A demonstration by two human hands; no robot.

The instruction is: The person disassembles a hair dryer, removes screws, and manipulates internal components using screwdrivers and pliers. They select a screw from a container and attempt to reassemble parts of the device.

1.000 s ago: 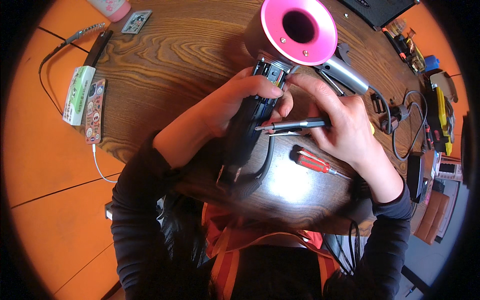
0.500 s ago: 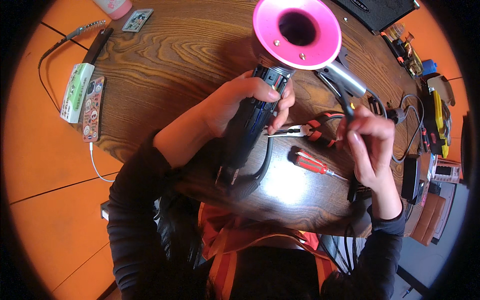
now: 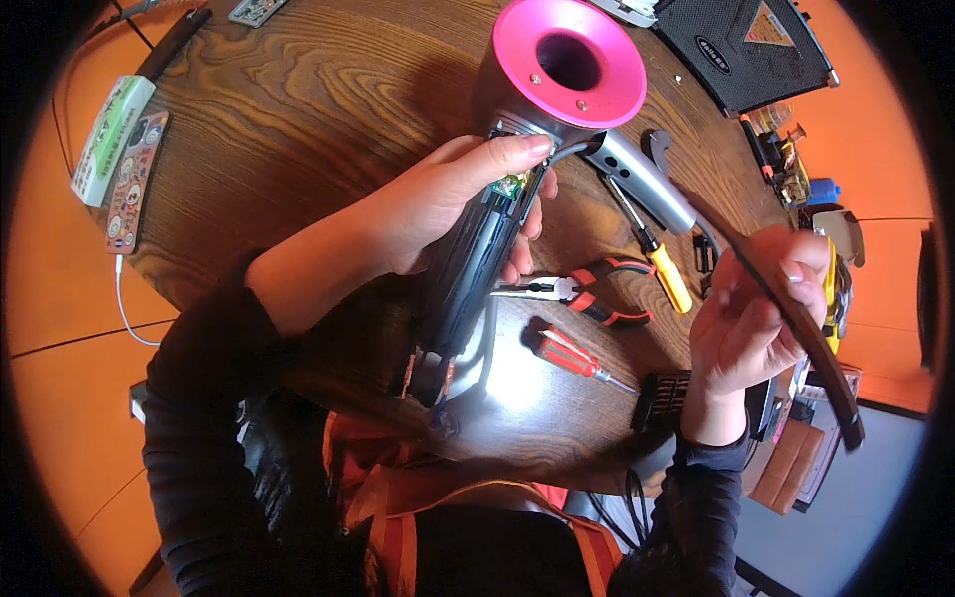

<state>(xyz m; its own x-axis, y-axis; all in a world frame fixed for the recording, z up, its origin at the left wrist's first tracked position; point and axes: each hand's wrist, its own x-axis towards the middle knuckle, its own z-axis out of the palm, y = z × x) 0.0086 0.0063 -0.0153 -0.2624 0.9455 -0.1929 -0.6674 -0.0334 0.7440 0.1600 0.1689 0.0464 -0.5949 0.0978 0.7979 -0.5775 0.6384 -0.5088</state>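
Observation:
My left hand (image 3: 438,204) grips a hair dryer by its bared handle, thumb near the green circuit parts. The hair dryer (image 3: 632,75) has a pink ring and a grey body; its dark inner handle (image 3: 463,274) points down toward me, wires at the end. A silver handle tube (image 3: 642,184) with small holes lies to its right, a grey cable through it. Raised at the right, my right hand (image 3: 751,318) pinches a long, thin dark strip (image 3: 818,348), slightly curved. On the table between the hands are red-and-black pliers (image 3: 587,298) and a yellow-handled screwdriver (image 3: 671,279).
A red-handled screwdriver (image 3: 567,353) and a black slotted block (image 3: 662,398) lie near the table's front edge. At the left are a green-and-white box (image 3: 111,139) and a stickered phone (image 3: 137,184) on a white cable. A black mesh case (image 3: 741,55) stands far right.
My right hand has moved outward and down from the silver tube, bringing the dark strip into full view. The yellow-handled screwdriver now shows. The whole view has shifted somewhat.

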